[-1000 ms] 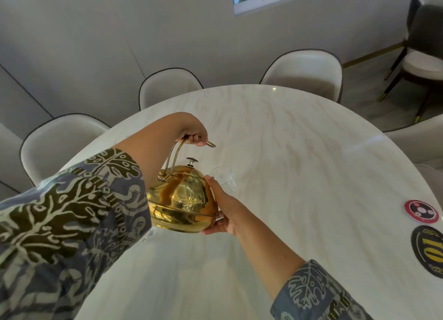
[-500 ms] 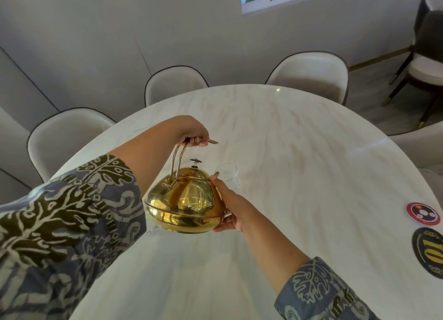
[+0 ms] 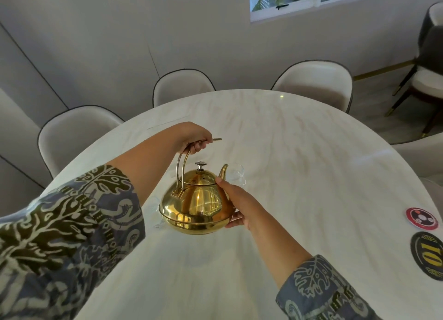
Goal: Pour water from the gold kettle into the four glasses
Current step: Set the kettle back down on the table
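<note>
The gold kettle [image 3: 196, 203] hangs nearly upright above the white marble table [image 3: 299, 156]. My left hand [image 3: 195, 137] is closed around the top of its curved handle. My right hand [image 3: 233, 202] rests flat against the kettle's right side and lower rim, supporting it. The spout points away from me toward a clear glass [image 3: 236, 174] standing just beyond it. Parts of other clear glasses [image 3: 154, 206] show at the kettle's left, mostly hidden behind the kettle and my left arm.
Two round stickers lie at the table's right edge, a red one [image 3: 421, 218] and a black-and-gold one [image 3: 429, 256]. White chairs [image 3: 316, 80] ring the far side of the table. A window sits in the wall at the upper right.
The kettle has tipped back from a forward tilt to nearly upright, so its spout and lid now show. Both hands kept their hold on it.
</note>
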### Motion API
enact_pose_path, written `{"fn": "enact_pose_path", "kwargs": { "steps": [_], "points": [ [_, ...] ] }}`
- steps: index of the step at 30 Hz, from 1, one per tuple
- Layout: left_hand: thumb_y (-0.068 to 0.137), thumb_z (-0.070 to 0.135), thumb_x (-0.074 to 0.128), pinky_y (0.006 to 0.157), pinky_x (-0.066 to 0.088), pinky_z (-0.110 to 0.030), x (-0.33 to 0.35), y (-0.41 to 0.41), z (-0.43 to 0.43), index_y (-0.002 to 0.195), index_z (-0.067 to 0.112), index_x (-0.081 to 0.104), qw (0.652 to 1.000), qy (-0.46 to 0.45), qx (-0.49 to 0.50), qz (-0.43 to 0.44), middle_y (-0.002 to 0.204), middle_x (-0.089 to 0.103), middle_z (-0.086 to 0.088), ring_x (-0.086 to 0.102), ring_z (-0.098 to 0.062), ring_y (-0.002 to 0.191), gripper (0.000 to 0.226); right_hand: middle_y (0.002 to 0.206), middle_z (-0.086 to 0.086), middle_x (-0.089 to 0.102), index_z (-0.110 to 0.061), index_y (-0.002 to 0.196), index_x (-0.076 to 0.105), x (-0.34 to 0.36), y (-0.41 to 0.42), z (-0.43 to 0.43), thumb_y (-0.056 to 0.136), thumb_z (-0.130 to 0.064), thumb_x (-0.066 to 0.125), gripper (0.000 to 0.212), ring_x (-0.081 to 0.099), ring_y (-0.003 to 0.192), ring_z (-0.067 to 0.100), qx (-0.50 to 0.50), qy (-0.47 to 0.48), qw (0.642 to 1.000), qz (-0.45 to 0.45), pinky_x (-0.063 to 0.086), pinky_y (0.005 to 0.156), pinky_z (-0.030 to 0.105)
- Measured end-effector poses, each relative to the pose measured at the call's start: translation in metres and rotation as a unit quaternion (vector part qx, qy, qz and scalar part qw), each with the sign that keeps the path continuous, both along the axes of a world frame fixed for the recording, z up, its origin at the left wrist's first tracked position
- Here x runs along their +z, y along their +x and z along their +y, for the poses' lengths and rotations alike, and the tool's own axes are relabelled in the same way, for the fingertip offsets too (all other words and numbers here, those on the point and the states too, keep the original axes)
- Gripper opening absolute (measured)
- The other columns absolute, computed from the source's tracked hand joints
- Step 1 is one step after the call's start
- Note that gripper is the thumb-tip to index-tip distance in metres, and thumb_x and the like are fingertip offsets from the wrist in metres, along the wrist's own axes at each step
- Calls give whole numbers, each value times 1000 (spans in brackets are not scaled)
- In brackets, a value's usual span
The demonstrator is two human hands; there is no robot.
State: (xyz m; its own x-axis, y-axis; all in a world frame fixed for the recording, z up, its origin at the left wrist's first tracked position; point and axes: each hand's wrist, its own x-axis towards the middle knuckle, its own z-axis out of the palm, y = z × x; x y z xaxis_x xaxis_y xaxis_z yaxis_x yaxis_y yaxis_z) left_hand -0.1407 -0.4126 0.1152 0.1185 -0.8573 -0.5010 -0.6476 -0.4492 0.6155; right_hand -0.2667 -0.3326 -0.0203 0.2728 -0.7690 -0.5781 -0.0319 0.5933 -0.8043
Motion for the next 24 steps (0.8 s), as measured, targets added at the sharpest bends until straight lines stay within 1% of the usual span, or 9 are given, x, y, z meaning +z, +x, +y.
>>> {"fn": "enact_pose_path", "kwargs": {
  "steps": [1,3,7,10,14,18,22,24],
  "points": [
    [91,15,53,32,27,-10,0,1,3,75,12,51,1000,0,2,2,61,45,1,32,-1,21,16,107,3,57,-28,117,52,-1,0,1,79,-66,56,54,62,93,28,0,-6,1000,0,58,73,41],
    [91,17,54,32,27,-9,0,4,9,76,13,52,1000,-2,9,9,61,45,1,32,-1,21,15,112,4,59,-29,122,54,-2,0,3,76,-68,59,61,63,89,25,-1,-19,1000,4,59,70,40],
    [90,21,57,32,28,-10,0,9,23,79,14,56,999,-12,25,39,61,46,1,33,-2,22,13,122,5,58,-32,128,53,-3,-1,9,70,-69,63,69,62,93,26,-10,-51,999,11,58,62,36],
    [89,24,59,33,29,-10,1,14,36,78,15,55,997,-19,41,58,60,46,1,33,-2,23,15,126,6,58,-35,129,52,-4,-2,13,69,-67,67,70,61,104,30,-12,-67,998,15,59,66,37],
    [90,26,58,33,28,-10,5,22,57,75,15,57,995,-35,48,84,57,45,3,33,-2,23,18,126,7,58,-38,128,52,0,2,21,69,-63,70,66,60,107,30,-11,-86,996,19,59,70,39],
    [90,28,58,34,28,-9,10,37,84,71,16,55,990,-53,59,121,44,45,7,32,-2,24,23,126,7,57,-38,130,50,8,13,35,72,-58,71,65,59,108,29,-6,-98,995,19,57,71,38],
    [90,29,60,35,32,-10,17,56,114,71,17,55,986,-80,54,139,54,46,4,36,-2,25,23,123,6,57,-38,132,48,16,26,50,75,-51,72,63,57,107,28,2,-116,993,11,55,67,35],
    [90,29,60,36,34,-11,20,66,131,72,16,57,984,-91,52,146,55,48,3,38,-2,27,22,122,5,55,-38,132,47,17,33,58,75,-49,72,63,56,108,28,14,-126,992,8,55,70,36]
  ]
}}
